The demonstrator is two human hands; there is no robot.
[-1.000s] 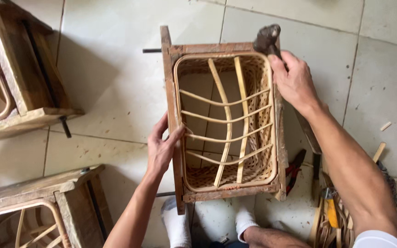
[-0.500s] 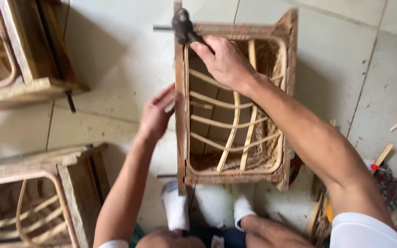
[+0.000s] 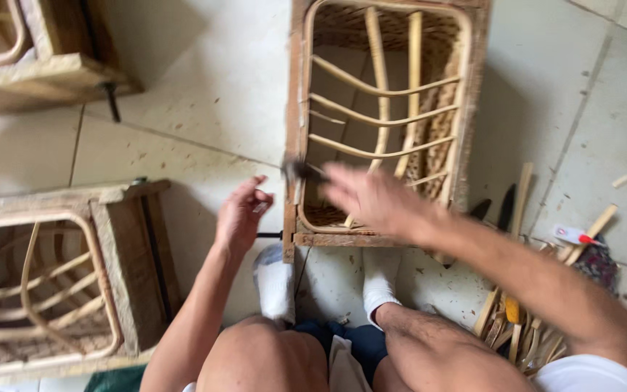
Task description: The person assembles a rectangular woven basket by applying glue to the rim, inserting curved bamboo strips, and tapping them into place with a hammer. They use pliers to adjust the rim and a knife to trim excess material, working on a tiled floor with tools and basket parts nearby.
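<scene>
The left hand, half open and gripping nothing, has been lifted just off the left rail at 9 o'clock of the wood-and-rattan frame, which stands on the tiled floor. At 3 o'clock of it, the blurred right hand, closed on the hammer, has been swung down from the top corner to the lower left rail, so the nailing there is judged under way.

Pale tiled floor strewn with wood chips and rattan work.

A wooden crate with a curved rattan lattice stands at the top middle, two similar crates along the left edge, loose wooden sticks and a red-tipped marker toward the right edge.
</scene>
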